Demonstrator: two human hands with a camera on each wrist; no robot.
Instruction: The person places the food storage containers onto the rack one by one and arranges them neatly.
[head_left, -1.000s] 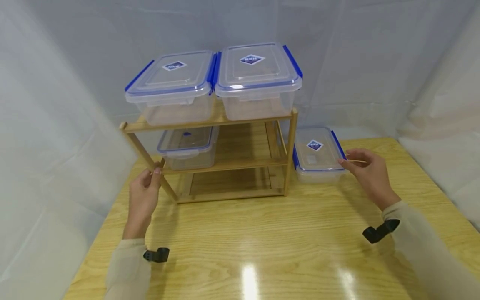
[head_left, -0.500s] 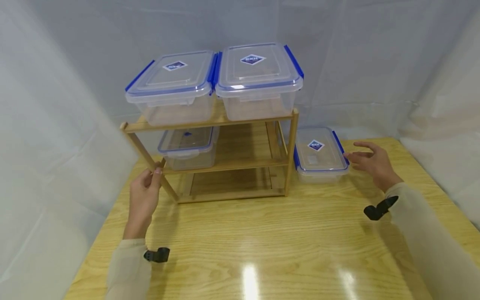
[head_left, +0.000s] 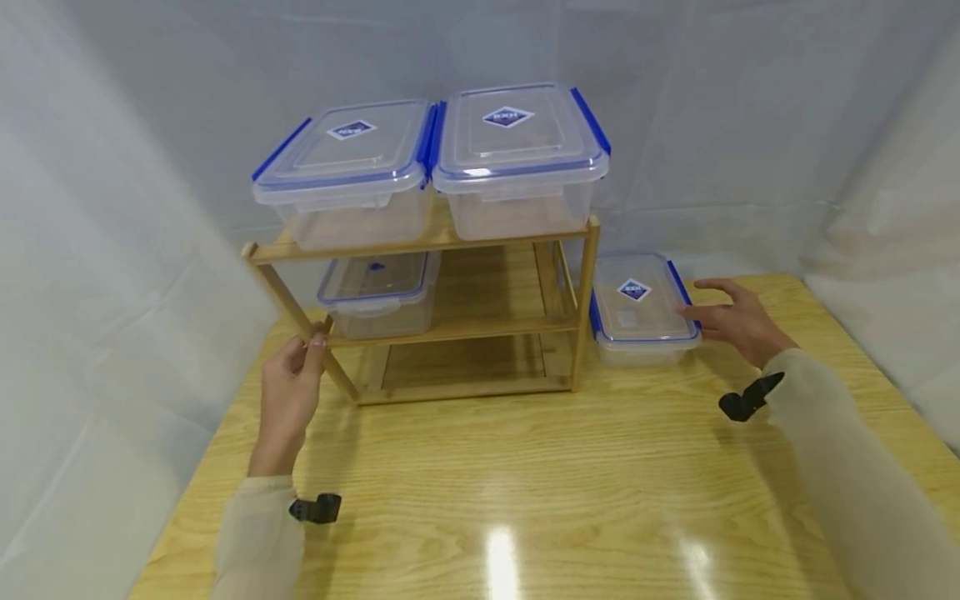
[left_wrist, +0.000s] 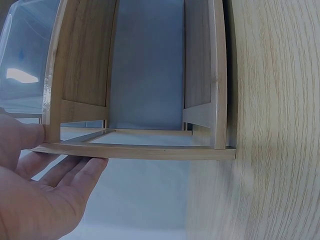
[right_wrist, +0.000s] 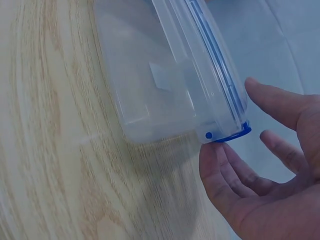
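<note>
My left hand [head_left: 290, 385] grips the left front post of a three-tier wooden shelf rack [head_left: 450, 331], thumb in front and fingers behind in the left wrist view. My right hand [head_left: 738, 321] is at the right side of a clear lidded food container [head_left: 637, 321] standing on the table. Its thumb overlaps the lid's edge, while the index finger is raised. In the right wrist view the other fingertips [right_wrist: 210, 150] lie right under the blue side clip [right_wrist: 235, 134], with the thumb spread apart near the lid.
Two clear containers with blue clips, a left one [head_left: 345, 158] and a right one [head_left: 517, 158], sit side by side on the rack's top shelf. Another container [head_left: 382, 304] sits at the left of the middle shelf. White sheeting [head_left: 720, 117] hangs behind the wooden table [head_left: 450, 483].
My right hand has spread its index finger away from the container's edge, swung slightly right, then come back to the lid's edge. The left hand stays on the post.
</note>
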